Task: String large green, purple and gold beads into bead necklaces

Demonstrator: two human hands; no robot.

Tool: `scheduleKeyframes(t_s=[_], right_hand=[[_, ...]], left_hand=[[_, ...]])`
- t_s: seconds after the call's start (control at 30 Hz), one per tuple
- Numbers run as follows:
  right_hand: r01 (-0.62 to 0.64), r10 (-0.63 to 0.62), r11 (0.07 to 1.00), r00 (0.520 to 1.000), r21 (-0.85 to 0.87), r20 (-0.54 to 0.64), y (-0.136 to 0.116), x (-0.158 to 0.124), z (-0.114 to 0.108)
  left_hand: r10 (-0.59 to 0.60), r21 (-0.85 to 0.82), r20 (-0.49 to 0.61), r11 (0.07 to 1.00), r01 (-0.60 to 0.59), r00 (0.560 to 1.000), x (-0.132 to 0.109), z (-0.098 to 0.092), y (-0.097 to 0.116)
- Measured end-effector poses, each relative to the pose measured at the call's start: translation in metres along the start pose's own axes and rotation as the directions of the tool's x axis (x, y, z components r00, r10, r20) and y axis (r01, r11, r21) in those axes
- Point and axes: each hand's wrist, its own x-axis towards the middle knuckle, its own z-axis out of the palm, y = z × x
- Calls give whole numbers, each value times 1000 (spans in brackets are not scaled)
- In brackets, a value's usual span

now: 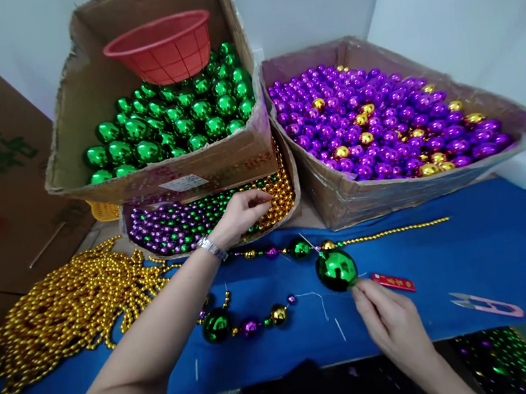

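Note:
My left hand (246, 213) reaches over a low cardboard box of small beads, its thumb and fingertips drawn together at the gold beads (282, 188); whatever is between them is hidden. Purple and green beads (174, 225) fill the rest of that box. In my right hand (390, 309), thumb and fingers pinch the lower edge of a large shiny green bead (335, 269). It hangs beside a strand of gold, purple and green beads (273, 252) on the blue cloth. Nearer me lies a second short strand (250, 326) with white thread trailing from it.
Behind stand a carton of green balls (152, 127) with a red basket (166, 48) and a box of purple and gold balls (370, 125). A heap of gold bead chains (78, 305) lies left. Pink thread snips (488, 304) and a red packet (393, 282) lie right.

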Motion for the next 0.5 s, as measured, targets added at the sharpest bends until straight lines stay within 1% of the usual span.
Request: scheduleKeyframes(t_s=[0.03, 0.07, 0.1, 0.13, 0.17, 0.2, 0.23, 0.27, 0.3, 0.33, 0.5], right_hand=[[0, 0, 1000, 1000, 12, 5, 0, 0, 2], [2, -2, 1000, 1000, 21, 8, 0, 1, 3], [4, -4, 1000, 1000, 27, 11, 0, 1, 5], [6, -6, 1000, 1000, 28, 13, 0, 2, 6], [7, -7, 1000, 1000, 25, 13, 0, 3, 8], [9, -9, 1000, 1000, 19, 13, 1, 3, 8], [10, -10, 1000, 1000, 13, 11, 1, 4, 9], [8, -8, 1000, 1000, 6, 11, 1, 5, 9], [4, -4, 1000, 1000, -2, 11, 1, 5, 8], [0, 0, 1000, 1000, -10, 10, 1, 6, 8], [-16, 16, 999, 1000, -40, 3, 1, 5, 8]], left_hand=[[3, -74, 1, 997, -3, 1000, -6, 1, 5], [-5, -183, 10, 983, 6, 1000, -13, 3, 10], [-22, -325, 29, 945, 30, 999, -20, 6, 14], [-64, -540, 77, 836, 96, 995, -26, 10, 18], [-99, -705, 138, 689, 168, 986, -32, 14, 21], [-122, -819, 201, 523, 235, 972, -37, 17, 24], [-133, -877, 253, 387, 286, 958, -42, 20, 27], [-139, -895, 283, 317, 314, 949, -45, 23, 29], [-142, -901, 297, 284, 327, 944, -48, 25, 30], [-142, -903, 304, 272, 332, 942, -50, 27, 31], [-126, -897, 323, 276, 346, 938, -53, 31, 32]])
